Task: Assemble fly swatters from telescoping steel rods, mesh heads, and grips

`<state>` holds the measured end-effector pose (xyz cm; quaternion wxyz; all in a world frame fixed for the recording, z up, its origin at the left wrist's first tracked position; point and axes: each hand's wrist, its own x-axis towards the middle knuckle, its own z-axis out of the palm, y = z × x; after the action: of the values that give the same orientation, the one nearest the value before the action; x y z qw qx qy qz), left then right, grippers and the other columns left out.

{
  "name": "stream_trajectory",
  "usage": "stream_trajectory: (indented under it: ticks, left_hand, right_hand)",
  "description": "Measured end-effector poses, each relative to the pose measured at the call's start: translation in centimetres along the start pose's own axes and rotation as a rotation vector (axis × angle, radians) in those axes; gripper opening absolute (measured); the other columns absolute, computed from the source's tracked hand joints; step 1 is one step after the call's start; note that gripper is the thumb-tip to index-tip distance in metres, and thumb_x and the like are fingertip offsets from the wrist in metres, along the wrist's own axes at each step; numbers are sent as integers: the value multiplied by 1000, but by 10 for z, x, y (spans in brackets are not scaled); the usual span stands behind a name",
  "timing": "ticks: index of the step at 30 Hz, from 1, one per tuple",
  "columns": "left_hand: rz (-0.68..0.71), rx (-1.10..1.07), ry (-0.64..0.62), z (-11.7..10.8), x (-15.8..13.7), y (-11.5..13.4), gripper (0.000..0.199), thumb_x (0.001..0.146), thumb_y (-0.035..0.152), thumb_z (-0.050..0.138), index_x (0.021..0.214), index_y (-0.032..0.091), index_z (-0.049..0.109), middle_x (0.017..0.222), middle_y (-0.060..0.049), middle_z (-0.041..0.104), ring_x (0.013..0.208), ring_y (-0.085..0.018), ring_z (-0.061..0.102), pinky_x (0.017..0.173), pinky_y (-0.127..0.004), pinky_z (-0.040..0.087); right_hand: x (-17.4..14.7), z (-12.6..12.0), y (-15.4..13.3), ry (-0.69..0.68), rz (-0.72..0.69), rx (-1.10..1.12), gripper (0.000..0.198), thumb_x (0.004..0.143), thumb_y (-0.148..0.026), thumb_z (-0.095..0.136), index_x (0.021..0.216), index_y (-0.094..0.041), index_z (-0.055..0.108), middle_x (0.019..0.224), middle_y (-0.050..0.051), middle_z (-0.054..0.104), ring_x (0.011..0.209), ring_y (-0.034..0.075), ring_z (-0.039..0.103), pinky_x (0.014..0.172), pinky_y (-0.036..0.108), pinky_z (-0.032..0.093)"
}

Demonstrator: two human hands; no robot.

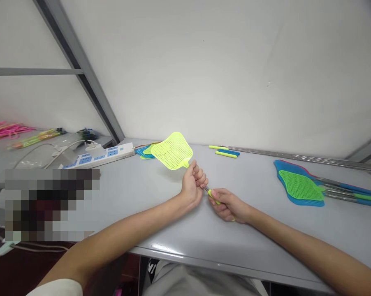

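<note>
A yellow-green fly swatter [172, 151] is held above the table, its perforated head tilted up to the left. My left hand [194, 183] is closed around the neck just below the head. A short length of metal rod shows between my two hands. My right hand [227, 204] is wrapped round the yellow-green grip [214, 197] at the lower end of the rod. Part of the grip is hidden by the fingers.
Blue and green swatter heads [145, 151] lie by a white power strip [111, 154]. Loose grips [227, 153] and metal rods [281, 155] lie along the wall. Swatters with rods [301, 187] are stacked at right. Pink pieces [8, 130] lie far left. A blurred patch covers the left.
</note>
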<state>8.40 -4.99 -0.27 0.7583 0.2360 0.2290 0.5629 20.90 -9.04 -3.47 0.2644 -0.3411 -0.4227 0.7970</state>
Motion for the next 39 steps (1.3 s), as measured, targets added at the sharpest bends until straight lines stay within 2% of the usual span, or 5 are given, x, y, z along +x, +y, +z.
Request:
stream_trajectory:
  ticks: [11,23,30,35,39]
  left_hand:
    - [7,-2,12,7,-4,-9,36,73,30,47,49,18,21,40,9,10,31,-4,14,33,-19,15]
    - [-15,-21,-28,-3,-8,-10,37,73,32,48,48,18,23,40,9,13,31,-4,18,34,-19,21]
    - [34,29,-64,2,-22,-9,39,75,34,46,48,18,23,39,9,15,32,-4,20,36,-20,23]
    - [9,51,-78,2,-23,-4,37,73,32,48,48,18,25,40,9,16,33,-4,23,38,-19,27]
    - [-68,46,-103,0,-21,2,36,74,31,47,47,17,27,41,8,19,34,-5,26,41,-20,31]
  right_hand:
    - [1,-10,3,-43,2,44,31,75,-45,43,64,-17,37,45,-8,23,30,1,14,24,11,11]
    - [-1,-9,0,-19,56,-2,32,74,-47,43,64,-16,38,44,-8,23,30,1,14,24,11,11]
    - [-4,-10,-2,-99,27,-23,31,76,-43,42,63,-15,41,41,-8,25,29,0,15,24,11,10]
    - [-4,-9,-3,-97,20,-18,32,75,-43,43,62,-14,41,41,-8,25,30,0,16,25,11,10]
    - [-3,-8,-4,-77,26,-5,31,75,-44,44,63,-15,41,42,-8,25,30,0,16,25,11,11]
